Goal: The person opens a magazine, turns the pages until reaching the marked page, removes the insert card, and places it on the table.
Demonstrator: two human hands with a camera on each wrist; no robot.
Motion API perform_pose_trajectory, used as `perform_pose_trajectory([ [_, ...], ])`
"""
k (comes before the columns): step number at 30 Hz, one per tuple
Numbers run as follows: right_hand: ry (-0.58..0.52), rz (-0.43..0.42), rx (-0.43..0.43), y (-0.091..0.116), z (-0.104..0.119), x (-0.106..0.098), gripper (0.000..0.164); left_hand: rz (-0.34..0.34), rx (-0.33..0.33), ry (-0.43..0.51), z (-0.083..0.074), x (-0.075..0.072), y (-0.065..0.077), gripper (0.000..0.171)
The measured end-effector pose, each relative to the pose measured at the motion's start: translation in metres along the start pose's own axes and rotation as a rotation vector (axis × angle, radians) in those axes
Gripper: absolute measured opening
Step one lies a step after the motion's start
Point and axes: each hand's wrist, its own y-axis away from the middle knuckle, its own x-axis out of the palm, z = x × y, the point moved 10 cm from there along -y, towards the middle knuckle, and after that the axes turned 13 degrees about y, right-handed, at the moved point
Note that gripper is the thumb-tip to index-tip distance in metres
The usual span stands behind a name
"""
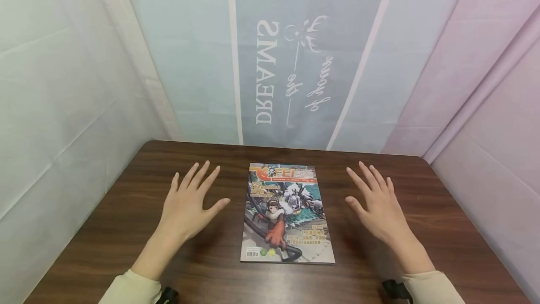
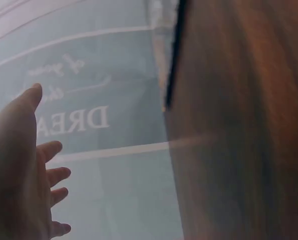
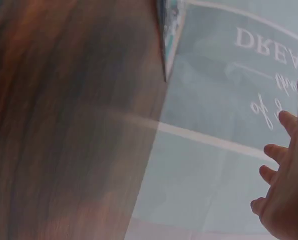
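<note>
A magazine with a colourful illustrated cover lies flat in the middle of the dark wooden table, its title edge toward the far side. To its left my left hand has its fingers spread and touches nothing but perhaps air above the table. My right hand is on the other side, fingers likewise spread and apart from the magazine. In the left wrist view the magazine's edge shows as a thin slanting strip, away from the left hand. The right wrist view shows the magazine edge-on, apart from the right hand.
The brown wood-grain table has rounded far corners. Behind it hangs a blue-grey curtain with white stripes and mirrored lettering. Pale fabric hangs at the left, and pinkish fabric at the right.
</note>
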Motion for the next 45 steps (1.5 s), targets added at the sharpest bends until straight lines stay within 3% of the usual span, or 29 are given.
perform_pose_trajectory([
  [12,-0.049,0.013,-0.195,0.011,0.026,0.003,0.068,0.115,0.155,-0.03,-0.01,0.021,0.013,0.081],
  [19,-0.063,0.093,-0.275,0.02,0.044,0.015,0.077,0.199,0.27,-0.018,-0.023,0.042,0.022,0.084],
  [26,-0.065,0.101,-0.344,0.026,0.055,0.016,0.079,0.239,0.389,0.009,-0.04,0.059,0.031,0.085],
  [39,-0.066,0.135,-0.419,0.043,0.07,0.029,0.072,0.387,0.427,0.031,-0.054,0.084,0.041,0.083],
  [45,-0.094,0.239,-0.422,0.051,0.073,0.043,0.07,0.424,0.428,0.044,-0.057,0.09,0.043,0.083],
])
